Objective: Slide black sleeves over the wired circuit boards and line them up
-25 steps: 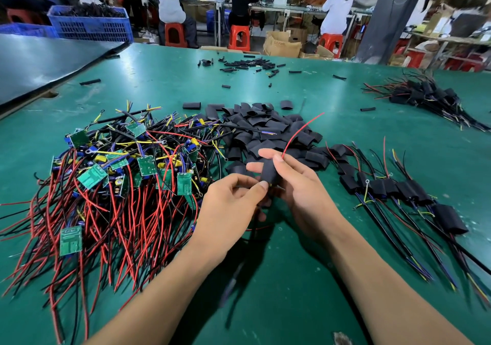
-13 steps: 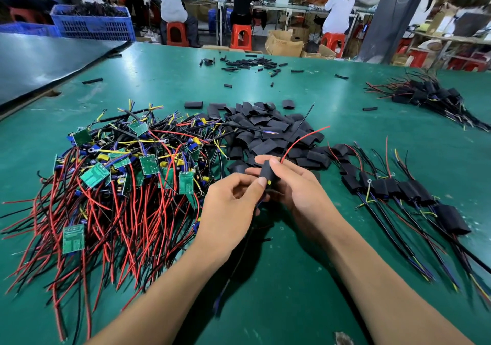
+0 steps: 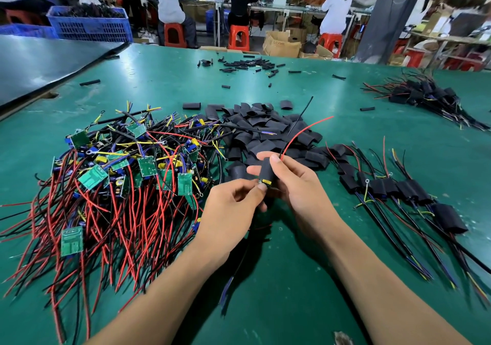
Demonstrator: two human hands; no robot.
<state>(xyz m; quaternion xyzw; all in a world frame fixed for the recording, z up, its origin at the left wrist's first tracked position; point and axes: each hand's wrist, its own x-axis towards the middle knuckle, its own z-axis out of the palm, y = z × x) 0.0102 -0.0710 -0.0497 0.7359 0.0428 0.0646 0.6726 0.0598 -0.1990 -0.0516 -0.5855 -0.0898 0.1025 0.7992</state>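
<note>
Sleeve going onto a board

Both hands meet over the tabletop's middle: the right hand [image 3: 297, 185] pinches the upright black sleeve [image 3: 266, 170], and the left hand [image 3: 231, 206] pinches the board [image 3: 264, 182] sticking out below.

Electronics assembly workshop.
Seated workers [image 3: 170, 1] on red stools [image 3: 174, 34] at far benches; wired circuit boards [image 3: 114, 185] heaped on the green tabletop [image 3: 279, 278].

A wide green table [image 3: 164, 84] meets a dark tabletop [image 3: 45, 62] at left, where a blue crate [image 3: 93, 27] sits. Beyond, seated workers on red stools [image 3: 174, 34] face long benches; cardboard boxes [image 3: 281, 44] and a grey pillar [image 3: 390, 15] stand nearby
</note>
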